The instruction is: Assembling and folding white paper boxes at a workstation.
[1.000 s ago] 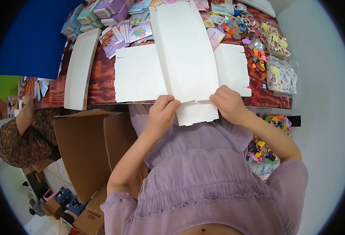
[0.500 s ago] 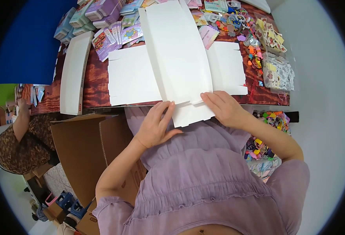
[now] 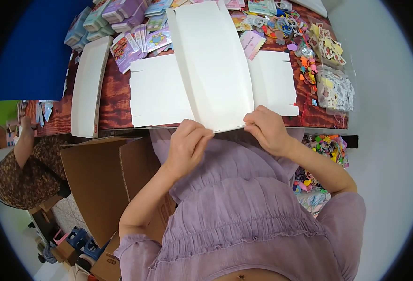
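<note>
While the dark wooden worktop [image 3: 117, 100] carries everything, the largest thing on it is the flat white carton blank [image 3: 213, 70], lying in the middle with its long centre panel running straight away from the person and side flaps spread left and right; its near end overhangs the worktop's front edge; the step in hand looks like folding the near end flap along its crease, and the next move likely calls for both hands pressing evenly so the crease stays straight; the left hand [image 3: 187, 143] has its grip closed, fingers pinching the near edge; the right hand [image 3: 267, 129] pinches the same edge likewise; a second folded white carton [image 3: 88, 84] lies left; small colourful sticker packs [image 3: 136, 42] crowd the far side.
</note>
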A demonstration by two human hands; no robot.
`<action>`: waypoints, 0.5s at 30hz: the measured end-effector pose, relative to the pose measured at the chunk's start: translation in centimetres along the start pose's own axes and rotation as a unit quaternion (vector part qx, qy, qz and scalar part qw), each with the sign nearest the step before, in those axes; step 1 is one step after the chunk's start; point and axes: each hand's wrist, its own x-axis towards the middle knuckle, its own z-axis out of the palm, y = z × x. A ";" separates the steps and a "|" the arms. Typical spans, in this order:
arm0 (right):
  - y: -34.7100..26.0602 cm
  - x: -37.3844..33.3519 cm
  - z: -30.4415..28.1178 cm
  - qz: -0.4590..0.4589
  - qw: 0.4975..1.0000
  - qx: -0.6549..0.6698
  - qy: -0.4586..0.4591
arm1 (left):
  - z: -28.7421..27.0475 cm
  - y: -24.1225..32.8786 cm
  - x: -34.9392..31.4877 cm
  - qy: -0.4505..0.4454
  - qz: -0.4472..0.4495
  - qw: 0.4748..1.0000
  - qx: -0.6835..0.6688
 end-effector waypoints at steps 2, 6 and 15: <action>-0.7 0.5 0.6 0.045 0.999 -0.005 0.025 | 0.3 0.3 0.4 0.027 -0.104 0.994 -0.021; -1.7 2.1 1.1 0.110 0.991 -0.031 0.063 | 1.3 1.6 1.1 0.068 -0.290 0.949 -0.102; -1.9 2.0 0.2 -0.006 0.980 -0.194 0.042 | 1.9 -0.7 -0.1 0.030 0.024 0.995 0.091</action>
